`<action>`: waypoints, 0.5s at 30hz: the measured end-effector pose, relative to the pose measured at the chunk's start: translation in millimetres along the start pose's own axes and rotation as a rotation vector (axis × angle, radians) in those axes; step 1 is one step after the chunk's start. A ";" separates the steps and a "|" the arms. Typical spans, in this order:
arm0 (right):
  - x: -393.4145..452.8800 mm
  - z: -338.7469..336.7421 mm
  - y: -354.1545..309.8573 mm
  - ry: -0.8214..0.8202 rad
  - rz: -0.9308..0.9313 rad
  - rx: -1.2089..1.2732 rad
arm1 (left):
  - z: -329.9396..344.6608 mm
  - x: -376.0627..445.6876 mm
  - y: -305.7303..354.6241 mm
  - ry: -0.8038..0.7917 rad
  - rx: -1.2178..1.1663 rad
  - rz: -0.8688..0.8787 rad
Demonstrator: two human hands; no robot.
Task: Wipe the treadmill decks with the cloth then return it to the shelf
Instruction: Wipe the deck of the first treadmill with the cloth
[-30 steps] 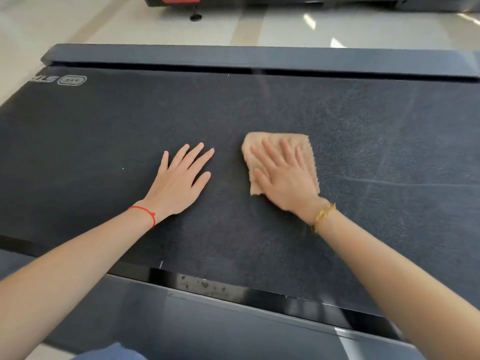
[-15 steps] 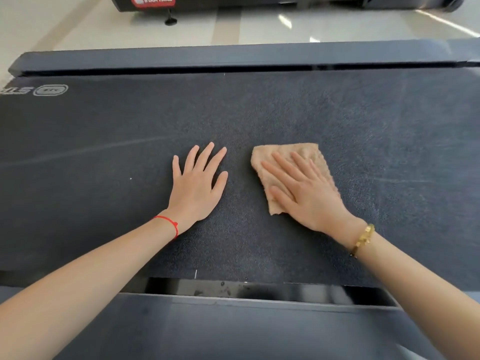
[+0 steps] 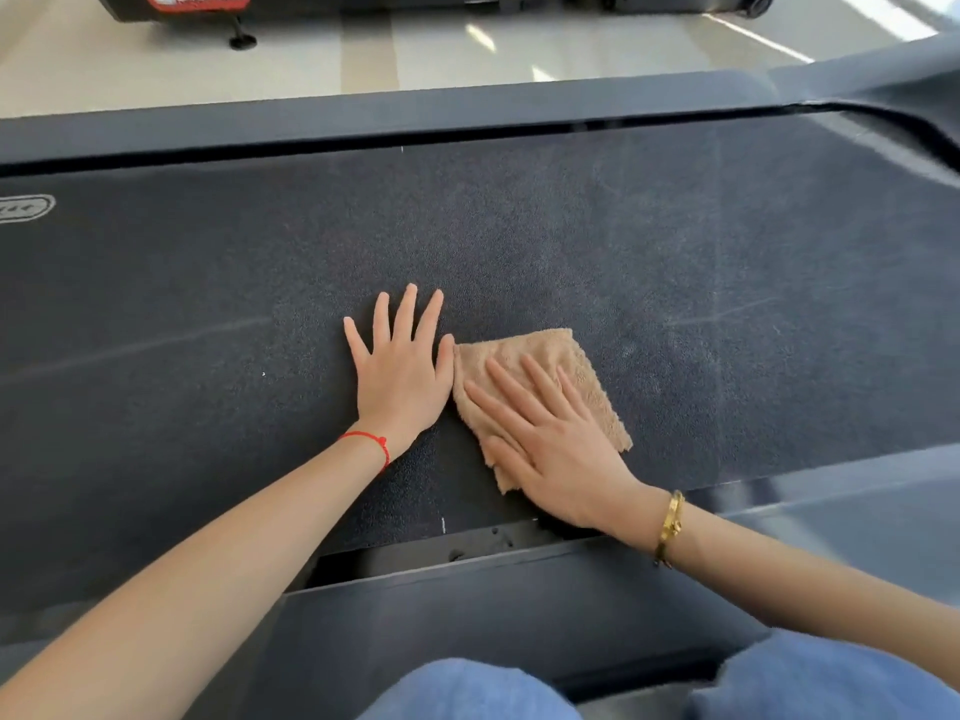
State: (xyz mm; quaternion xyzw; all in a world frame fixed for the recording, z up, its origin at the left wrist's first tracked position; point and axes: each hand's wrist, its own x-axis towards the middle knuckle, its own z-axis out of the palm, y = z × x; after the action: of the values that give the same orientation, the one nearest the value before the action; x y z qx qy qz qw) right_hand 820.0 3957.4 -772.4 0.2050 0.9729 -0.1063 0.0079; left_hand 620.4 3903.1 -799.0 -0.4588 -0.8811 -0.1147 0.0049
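Note:
A tan fleecy cloth [image 3: 582,371] lies flat on the dark treadmill belt [image 3: 571,241], near its front edge. My right hand [image 3: 550,444] presses down on the cloth with straight, spread fingers and covers its lower left part. Flat on the bare belt just to the left lies my left hand [image 3: 400,371], fingers spread, its thumb touching the cloth's left edge. Faint pale streaks run across the belt on both sides of the hands.
Grey side rails border the belt at the far side [image 3: 467,111] and the near side [image 3: 519,605]. Beyond lies a pale tiled floor [image 3: 571,49] with the black base of another treadmill [image 3: 363,2]. My knees in blue jeans [image 3: 467,688] show at the bottom.
My right hand has slid the cloth left and toward me until it meets the left thumb. The view has shifted, so both hands sit lower and nearer the front rail.

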 end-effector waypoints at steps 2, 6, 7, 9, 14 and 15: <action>-9.8 -2.2 0.3 -0.022 0.002 -0.009 | -1.1 -1.4 -1.7 -0.006 -0.018 0.011; -19.2 -8.0 -4.2 -0.078 0.042 0.009 | -6.4 -2.3 -3.0 -0.053 -0.027 0.022; -20.1 -8.4 -8.5 -0.091 0.053 0.025 | -7.3 -2.8 -2.5 -0.058 -0.024 0.024; -22.9 -6.1 -20.6 -0.105 0.050 0.048 | -7.2 -3.6 -1.4 -0.060 -0.022 0.025; -29.0 2.3 -42.7 -0.092 0.021 0.061 | -1.0 -2.6 -2.0 -0.019 -0.022 0.019; -30.4 3.4 -46.1 -0.088 0.015 0.059 | 0.1 -2.4 -2.6 -0.009 -0.019 0.020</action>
State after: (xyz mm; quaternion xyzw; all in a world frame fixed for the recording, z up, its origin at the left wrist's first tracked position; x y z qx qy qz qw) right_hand 829.2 3903.4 -764.6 0.2078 0.9665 -0.1437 0.0454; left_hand 619.8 3899.7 -799.9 -0.4681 -0.8754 -0.1208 -0.0021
